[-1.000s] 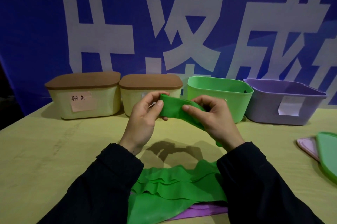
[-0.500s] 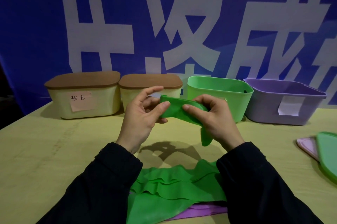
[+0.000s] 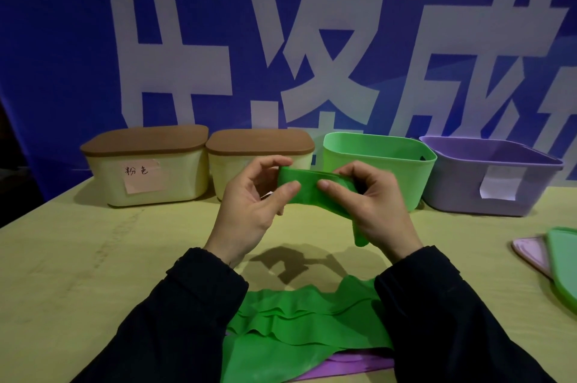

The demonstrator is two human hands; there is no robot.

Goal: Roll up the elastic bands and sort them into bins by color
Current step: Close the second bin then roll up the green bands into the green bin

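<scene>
Both my hands hold a green elastic band [image 3: 307,187] above the table, partly rolled into a flat coil. My left hand [image 3: 249,208] pinches its left end between thumb and fingers. My right hand [image 3: 371,204] grips the right end, and a short loose tail hangs down below that palm. The open green bin [image 3: 379,158] stands just behind my hands, with the open purple bin [image 3: 490,176] to its right. More green bands [image 3: 299,329] lie piled near the table's front edge between my sleeves, over a purple band [image 3: 349,365].
Two cream bins with brown lids stand at the back left: one [image 3: 146,164] carries a pink handwritten label, the other [image 3: 259,151] sits beside it. A green lid [image 3: 565,264] and a pink lid [image 3: 530,253] lie at the right edge. A blue banner hangs behind.
The hanging tail of the green band has grown much shorter as it was wound onto the coil. My left hand's fingers shifted their hold on the coil's left end.
</scene>
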